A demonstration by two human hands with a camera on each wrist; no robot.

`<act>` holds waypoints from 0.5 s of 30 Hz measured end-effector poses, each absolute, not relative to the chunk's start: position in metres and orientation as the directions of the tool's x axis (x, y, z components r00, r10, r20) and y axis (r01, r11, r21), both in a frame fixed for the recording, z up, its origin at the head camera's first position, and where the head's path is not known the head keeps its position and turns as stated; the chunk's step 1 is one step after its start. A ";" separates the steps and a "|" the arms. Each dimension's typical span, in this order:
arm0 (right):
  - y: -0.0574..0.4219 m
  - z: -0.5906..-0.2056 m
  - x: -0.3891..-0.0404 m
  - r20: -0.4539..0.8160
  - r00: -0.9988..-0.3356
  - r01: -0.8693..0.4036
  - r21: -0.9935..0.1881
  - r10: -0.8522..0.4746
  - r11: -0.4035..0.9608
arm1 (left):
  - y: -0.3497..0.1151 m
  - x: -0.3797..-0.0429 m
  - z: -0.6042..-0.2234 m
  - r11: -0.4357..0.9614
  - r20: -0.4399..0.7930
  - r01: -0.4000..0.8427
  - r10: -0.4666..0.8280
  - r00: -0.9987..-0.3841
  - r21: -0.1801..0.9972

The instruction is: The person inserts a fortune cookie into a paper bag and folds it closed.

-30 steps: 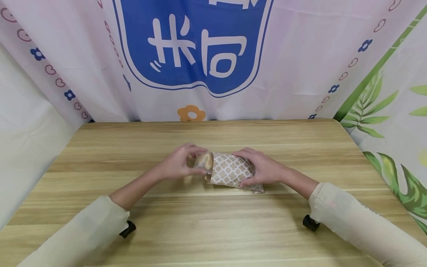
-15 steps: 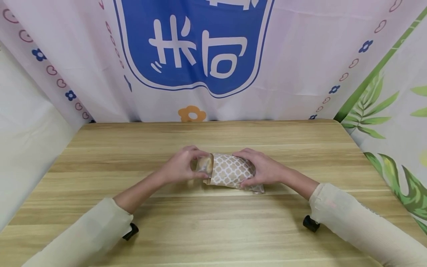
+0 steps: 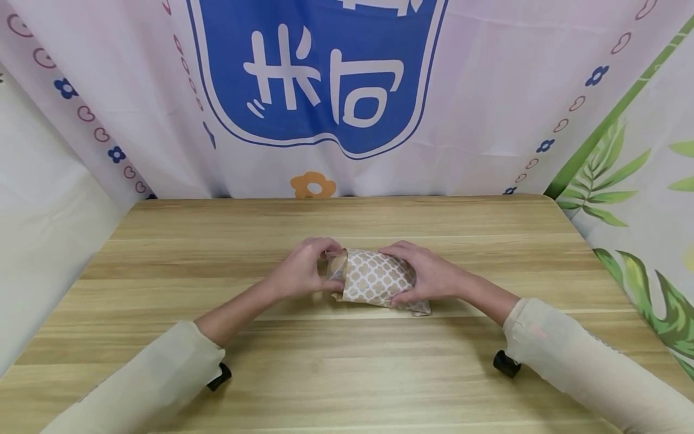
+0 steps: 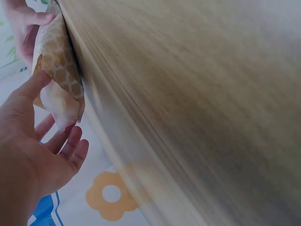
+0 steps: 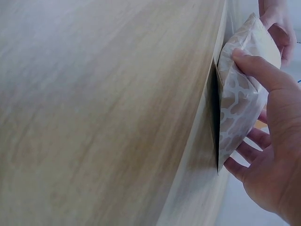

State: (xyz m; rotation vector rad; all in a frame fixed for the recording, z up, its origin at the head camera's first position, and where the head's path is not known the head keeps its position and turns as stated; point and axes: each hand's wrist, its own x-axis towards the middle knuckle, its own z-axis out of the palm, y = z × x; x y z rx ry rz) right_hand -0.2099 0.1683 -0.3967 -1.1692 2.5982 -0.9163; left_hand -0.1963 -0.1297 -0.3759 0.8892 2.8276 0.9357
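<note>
Deeper into the patterned bag [image 3: 375, 277] has slid the wrapped item [image 3: 337, 265], my left grip [image 3: 299, 270] clamped round its jutting end; my right grip [image 3: 429, 272] clasps the bag, which lies on the worktop [image 3: 347, 367].

One patterned bag [image 3: 375, 276]; one wrapped item [image 3: 337, 266]; two grips [image 3: 300, 271] [image 3: 431, 272]; two sleeves [image 3: 146, 377] [image 3: 591, 358]; one table [image 3: 347, 367].

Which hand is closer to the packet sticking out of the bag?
The left. The left hand is right at the packet, thumb and fingers around its end; the right hand holds the bag's other end.
</note>
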 end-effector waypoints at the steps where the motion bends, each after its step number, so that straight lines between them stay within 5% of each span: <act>1: 0.169 -0.397 -0.210 0.110 -0.685 -0.630 -0.586 -0.720 0.509 | -0.129 -0.196 -0.376 0.654 0.144 0.513 0.531 -0.835 0.556; 15: 0.168 -0.395 -0.210 0.111 -0.676 -0.637 -0.586 -0.729 0.501 | -0.133 -0.192 -0.381 0.651 0.113 0.530 0.569 -0.814 0.544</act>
